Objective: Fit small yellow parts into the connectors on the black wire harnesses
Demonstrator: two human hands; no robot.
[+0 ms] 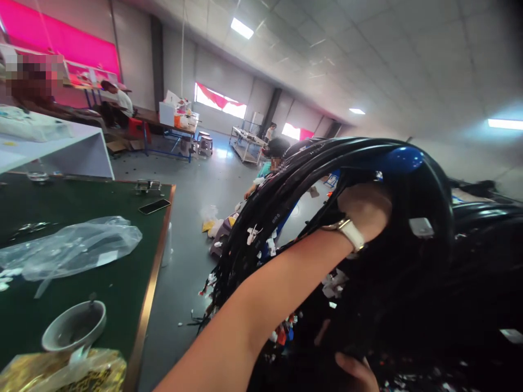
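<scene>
In the head view, a big bundle of black cables (pixel 281 190) fills the side from 2 to 5 o'clock; its upper part makes an arch, and the strands fall toward 7 o'clock, with small white connectors (pixel 253 234) among them. The left hand (pixel 368 207), at 3 o'clock, is under this arch, and its forearm passes in front of the hanging strands. On the wrist there is a wristwatch (pixel 351 234) with a white strap. The fingers of this hand are hidden in the dark, so I cannot tell if the grip is wide, narrow, or closed on the cables. The right hand (pixel 357 370), at 5 o'clock, shows only in part at the bottom edge, before the dark mass of cables; its grip I also cannot tell. From 8 to 9 o'clock is a workbench with a green top (pixel 122 201). On it lie a smartphone (pixel 154 207) at 9 o'clock, near the bench edge, and a clear plastic bag (pixel 81 245) a little lower. At 8 o'clock is a grey bowl (pixel 73 326), and just below it a bag of small gold-coloured parts (pixel 98 375). A co-worker in a teal top (pixel 265 167) is near the centre, beyond the cables, and a seated person in white (pixel 122 100) is at 10 o'clock.
</scene>
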